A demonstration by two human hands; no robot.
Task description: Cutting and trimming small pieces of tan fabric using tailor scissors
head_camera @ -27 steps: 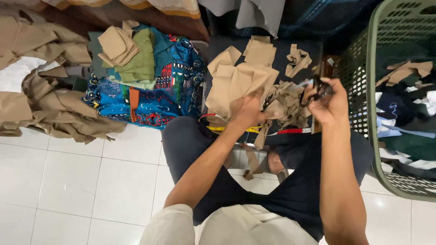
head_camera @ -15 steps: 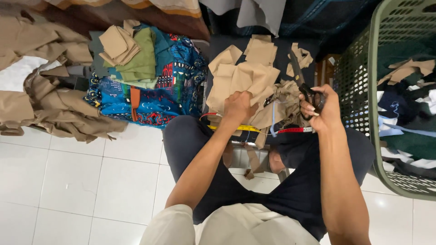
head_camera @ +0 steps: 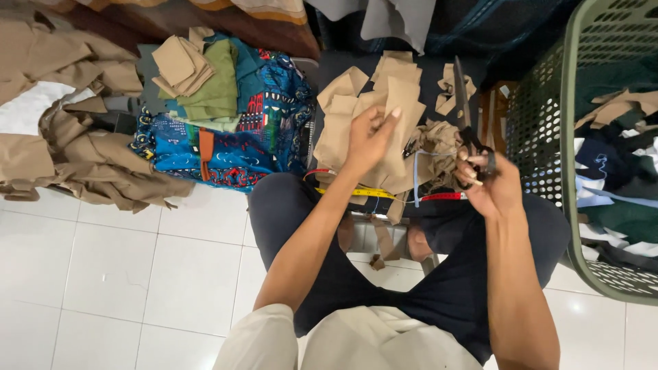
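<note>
a person sits cross-legged on a white tile floor (head_camera: pixel 123 274), working over a pile of tan cloth pieces (head_camera: pixel 356 103) heaped before the knees. the left hand (head_camera: pixel 367 137) is closed on one tan cloth piece (head_camera: pixel 401 113), lifting it just above the pile. the right hand (head_camera: pixel 490 181), to the right of the pile, is curled tight through the handles of black scissors (head_camera: pixel 466 116), blades pointing away and nearly closed. a yellow and red measuring tape (head_camera: pixel 384 194) lies at the pile's near edge. left of the pile sits folded blue patterned fabric (head_camera: pixel 233 144); well to the right stands a green laundry basket (head_camera: pixel 569 123) of clothes.
</note>
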